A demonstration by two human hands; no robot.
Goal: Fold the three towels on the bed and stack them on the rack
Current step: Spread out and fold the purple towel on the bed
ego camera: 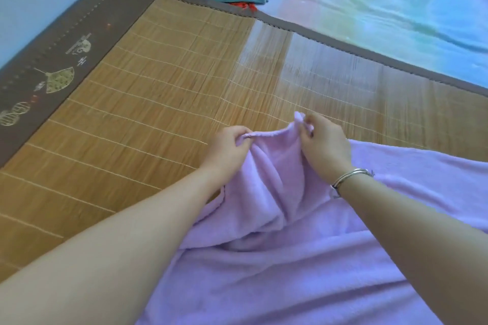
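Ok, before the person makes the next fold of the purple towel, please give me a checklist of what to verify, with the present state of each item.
1. Left hand pinches the edge of the purple towel: ok.
2. Right hand pinches the same edge further along: ok.
3. Edge between the two hands pulled straight: not ok, it sags and the cloth bunches below.
4. Rest of the towel lies flat: not ok, there are wrinkles, and part runs out of view.
5. Bamboo mat ahead of the hands free for laying the fold: ok.
6. Rack ready for stacking: cannot tell, it is not in view.
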